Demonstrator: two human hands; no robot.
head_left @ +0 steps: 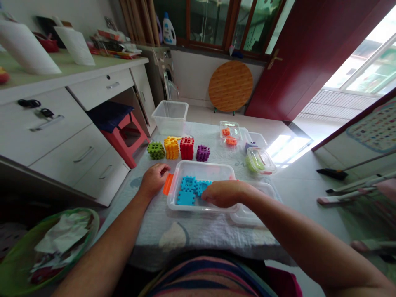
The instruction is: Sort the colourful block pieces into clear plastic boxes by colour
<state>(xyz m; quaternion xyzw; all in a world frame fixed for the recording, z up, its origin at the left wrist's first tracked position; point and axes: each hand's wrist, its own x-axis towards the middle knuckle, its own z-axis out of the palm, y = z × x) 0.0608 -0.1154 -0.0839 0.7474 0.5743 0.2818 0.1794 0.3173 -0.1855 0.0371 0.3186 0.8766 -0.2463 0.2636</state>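
Observation:
A clear plastic box (204,167) with an orange clip sits on the cloth-covered table in front of me, holding blue waffle blocks (189,189). My right hand (224,194) reaches into the box with fingers curled down on the blue blocks. My left hand (154,178) rests loosely curled on the cloth beside the box's orange clip (168,184), with nothing visible in it. Behind the box stand built cubes: green (156,150), yellow (171,147), red (187,148) and purple (202,153).
Small lidded boxes with orange (230,133), purple and green (260,161) blocks lie at the right. A large clear tub (171,116) stands beyond the table. White drawers and a red stool (126,136) are on the left, a green basket (46,247) at lower left.

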